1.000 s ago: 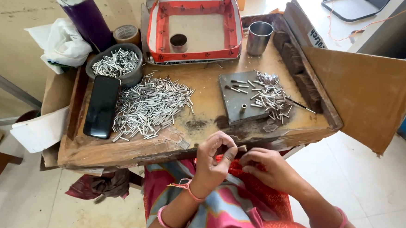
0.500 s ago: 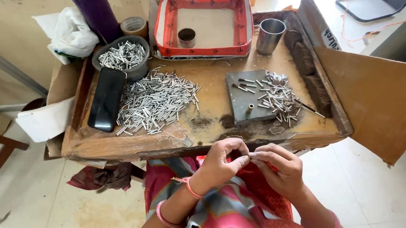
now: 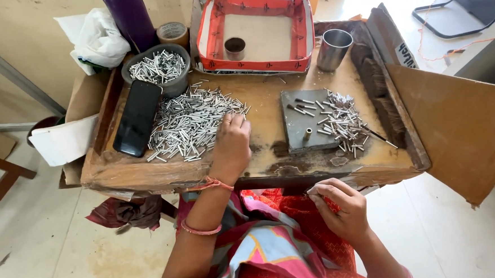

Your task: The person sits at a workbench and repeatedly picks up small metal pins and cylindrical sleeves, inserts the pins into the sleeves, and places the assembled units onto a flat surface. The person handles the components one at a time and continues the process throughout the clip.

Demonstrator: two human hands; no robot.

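The left hand [image 3: 232,142] is laid on the tabletop [image 3: 263,107], its fingers [image 3: 236,120] curled together at the right edge of the pile of small metal tubes [image 3: 187,124]. The right hand [image 3: 341,204] is held below the tabletop's front edge, fingertips pinched on something too small to tell. Bare board is left between the pile and the grey slab [image 3: 308,121].

Silver tubes [image 3: 187,122]; black phone [image 3: 137,117]; red-edged tray [image 3: 210,28]; grey slab [image 3: 297,125].

The left hand [image 3: 232,142] rests on the tabletop [image 3: 268,107], its fingers [image 3: 236,120] touching the right edge of a heap of small metal tubes [image 3: 187,122]. The right hand [image 3: 341,207] hovers near the lap, below the tabletop's near edge, fingers curled. A black phone [image 3: 138,117] lies left of the heap.
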